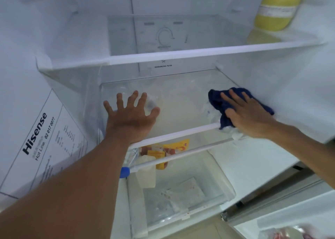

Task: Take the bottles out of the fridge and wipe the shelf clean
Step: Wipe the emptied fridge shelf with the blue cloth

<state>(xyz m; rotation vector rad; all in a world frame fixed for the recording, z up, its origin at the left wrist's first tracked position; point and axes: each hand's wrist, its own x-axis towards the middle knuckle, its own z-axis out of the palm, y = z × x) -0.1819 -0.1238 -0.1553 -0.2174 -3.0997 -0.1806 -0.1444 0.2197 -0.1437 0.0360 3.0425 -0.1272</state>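
Observation:
The middle glass shelf [183, 104] of the open fridge carries no standing bottles. My left hand [130, 115] lies flat on its left part with the fingers spread; something clear and blurry shows at the fingertips. My right hand [248, 115] presses a dark blue cloth [220, 104] onto the shelf's right side, near the front rail. A bit of white material shows under the cloth. A yellow bottle [277, 8] stands on the upper shelf at the top right. A blue-capped bottle [125, 172] lies below the middle shelf.
Under the shelf lie yellow and red food packets [172, 149], above a clear crisper drawer [183, 195]. A Hisense label [36, 133] covers the left wall. The upper shelf's white front rail [181, 54] overhangs the shelf. The fridge door edge [272, 200] is at the lower right.

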